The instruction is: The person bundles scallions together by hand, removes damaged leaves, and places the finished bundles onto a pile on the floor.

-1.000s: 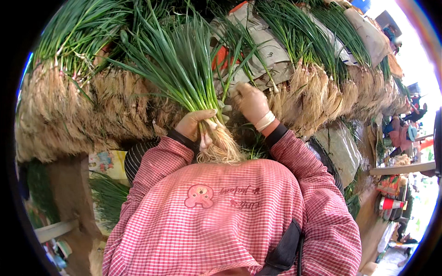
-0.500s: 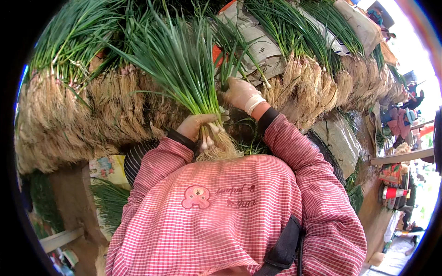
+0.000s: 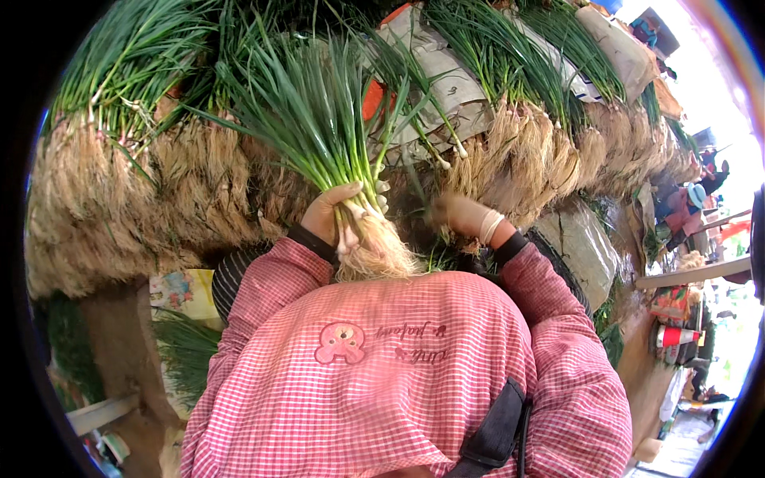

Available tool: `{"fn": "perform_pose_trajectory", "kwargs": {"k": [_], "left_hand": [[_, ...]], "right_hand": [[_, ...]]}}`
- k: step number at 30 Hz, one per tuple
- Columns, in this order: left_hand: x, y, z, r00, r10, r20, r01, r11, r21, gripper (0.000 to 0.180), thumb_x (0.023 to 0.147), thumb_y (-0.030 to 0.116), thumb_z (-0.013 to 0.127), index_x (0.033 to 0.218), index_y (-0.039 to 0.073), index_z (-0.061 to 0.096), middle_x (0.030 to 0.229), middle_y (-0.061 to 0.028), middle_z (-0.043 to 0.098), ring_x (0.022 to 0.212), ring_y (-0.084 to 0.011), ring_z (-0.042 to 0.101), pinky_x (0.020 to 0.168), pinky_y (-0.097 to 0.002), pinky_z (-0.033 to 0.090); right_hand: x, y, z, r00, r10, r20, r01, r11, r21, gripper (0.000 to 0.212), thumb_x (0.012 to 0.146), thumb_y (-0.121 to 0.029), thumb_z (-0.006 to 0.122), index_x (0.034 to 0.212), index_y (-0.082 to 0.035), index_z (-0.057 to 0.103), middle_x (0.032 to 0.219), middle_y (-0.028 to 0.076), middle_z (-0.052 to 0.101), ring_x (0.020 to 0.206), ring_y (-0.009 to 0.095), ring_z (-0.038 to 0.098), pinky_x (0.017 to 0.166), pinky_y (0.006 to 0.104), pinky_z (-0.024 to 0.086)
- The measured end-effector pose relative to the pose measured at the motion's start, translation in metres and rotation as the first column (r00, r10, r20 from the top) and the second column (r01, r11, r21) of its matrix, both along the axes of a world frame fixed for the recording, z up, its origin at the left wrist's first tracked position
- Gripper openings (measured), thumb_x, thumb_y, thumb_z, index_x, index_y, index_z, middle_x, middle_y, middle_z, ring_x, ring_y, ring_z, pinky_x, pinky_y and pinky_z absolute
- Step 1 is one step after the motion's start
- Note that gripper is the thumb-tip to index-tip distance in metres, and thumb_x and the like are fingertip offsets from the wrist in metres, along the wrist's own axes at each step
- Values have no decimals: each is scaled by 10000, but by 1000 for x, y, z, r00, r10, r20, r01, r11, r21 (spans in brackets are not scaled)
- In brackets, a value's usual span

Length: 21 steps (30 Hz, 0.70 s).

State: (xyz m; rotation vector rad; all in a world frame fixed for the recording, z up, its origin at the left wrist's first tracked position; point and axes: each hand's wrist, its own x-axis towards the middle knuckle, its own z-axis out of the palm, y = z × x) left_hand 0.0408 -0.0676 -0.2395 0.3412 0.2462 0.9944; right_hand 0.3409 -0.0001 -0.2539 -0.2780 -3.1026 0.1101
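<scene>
My left hand (image 3: 322, 213) is wrapped round a bunch of green garlic (image 3: 335, 147), just above its bulbs. The long leaves fan up and away, while white bulbs and pale roots hang below my fingers toward my chest. My right hand (image 3: 464, 217), in a pale glove with a white band at the wrist, is to the right of the bunch and apart from it. Motion smears its fingers, so whether they hold anything is unclear. Two loose stalks with small bulbs (image 3: 460, 150) lie just beyond it, beside a whitish sack (image 3: 446, 68).
Heaped green garlic (image 3: 135, 72) lies ahead and left, its thick root mat (image 3: 119, 207) facing me. More bunches with roots (image 3: 522, 151) line the right. A wet plastic sheet (image 3: 586, 243) is near my right forearm. Farther right are a red-and-white cone (image 3: 677, 334) and another person (image 3: 687, 211).
My right hand has moved down and slightly right, away from the bunch. The stalks beside it now lie against the sack. My left hand keeps its hold, with the bunch tilted slightly left.
</scene>
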Motion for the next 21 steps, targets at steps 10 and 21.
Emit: {"fn": "perform_pose_trajectory", "kwargs": {"k": [10,21], "left_hand": [[-15,-4,19,972,102,211,-148,966,214,477,773,118,660,1211,43,490,999,-77,552,939,-232,579,897,-439,481],[-18,-2,7,980,196,18,-197,972,132,432,810,142,664,1198,18,519,1097,-128,600,989,-262,599,928,-445,483]], "right_hand": [[-59,70,18,453,-890,52,880,456,134,227,829,-107,562,1048,-76,615,973,181,683,967,334,657,820,408,523],[-60,50,6,382,-903,-199,789,430,-438,347,885,-338,608,1020,-19,616,1042,210,652,979,385,614,843,435,481]]}}
